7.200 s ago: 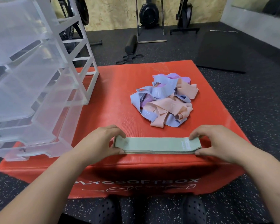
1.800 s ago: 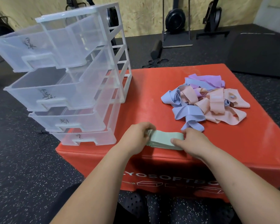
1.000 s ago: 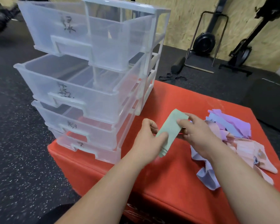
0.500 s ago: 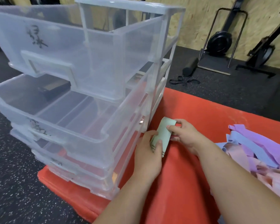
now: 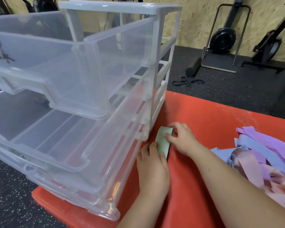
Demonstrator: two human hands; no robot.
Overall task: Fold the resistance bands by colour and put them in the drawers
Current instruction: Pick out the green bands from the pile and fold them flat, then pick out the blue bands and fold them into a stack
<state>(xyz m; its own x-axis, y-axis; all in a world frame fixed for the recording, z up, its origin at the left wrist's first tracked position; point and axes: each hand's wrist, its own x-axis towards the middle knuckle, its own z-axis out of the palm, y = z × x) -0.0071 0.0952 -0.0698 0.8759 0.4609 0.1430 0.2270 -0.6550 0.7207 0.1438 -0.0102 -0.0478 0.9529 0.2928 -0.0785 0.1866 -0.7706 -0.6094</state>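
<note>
A folded pale green resistance band [image 5: 163,142] is held between both hands just above the red box, right beside the drawer unit. My left hand [image 5: 152,165] grips its near end, thumb on top. My right hand [image 5: 182,139] pinches its far end. The clear plastic drawer unit [image 5: 155,46] stands on the left with its drawers pulled out; the top drawer [image 5: 76,63] and the second drawer [image 5: 59,145] hold nothing visible. A loose pile of purple, blue and pink bands [image 5: 260,158] lies at the right.
The red plyo box [image 5: 212,120] carries everything; its near left corner shows under the drawers. Black speckled gym floor surrounds it. A foam roller [image 5: 193,66], a black strap and exercise machines stand near the chipboard wall behind.
The green band went from a long flat strip to a short fold, and both hands carried it left to the drawer unit. My view swung left and closer to the drawers.
</note>
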